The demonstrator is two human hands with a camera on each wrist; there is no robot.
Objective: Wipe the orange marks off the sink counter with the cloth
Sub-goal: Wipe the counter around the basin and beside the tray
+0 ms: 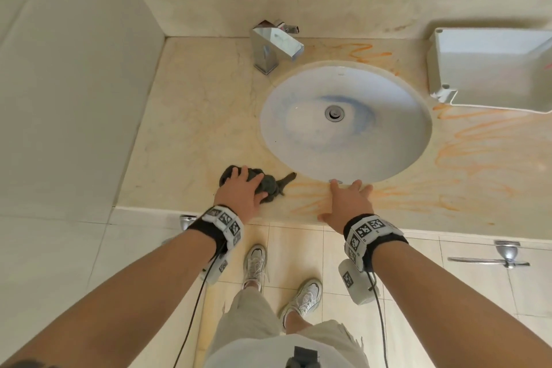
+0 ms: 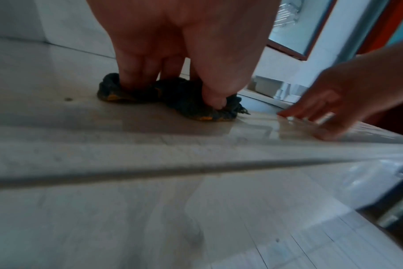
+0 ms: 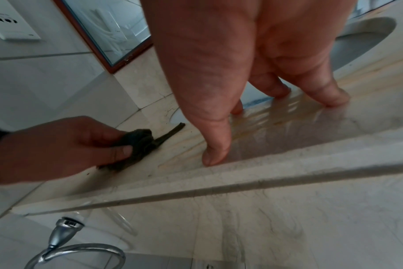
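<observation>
A dark grey cloth (image 1: 268,184) lies bunched on the beige marble counter (image 1: 194,116) left of the basin, and my left hand (image 1: 242,191) grips it from above, fingers and thumb curled into the folds (image 2: 173,94) (image 3: 138,143). The cloth's underside shows orange stains. Orange scribbled marks (image 1: 310,197) run along the counter's front edge, with more orange marks (image 1: 484,152) right of the basin and behind it (image 1: 367,54). My right hand (image 1: 348,202) rests flat on the front marks, fingers spread and straight (image 3: 219,151).
A white round basin (image 1: 346,122) is sunk in the counter. A chrome tap (image 1: 274,45) stands behind it at the left. A white plastic tray (image 1: 490,69) sits at the back right. A wall (image 1: 74,84) closes off the left side. Towel rings (image 1: 504,254) hang below the counter edge.
</observation>
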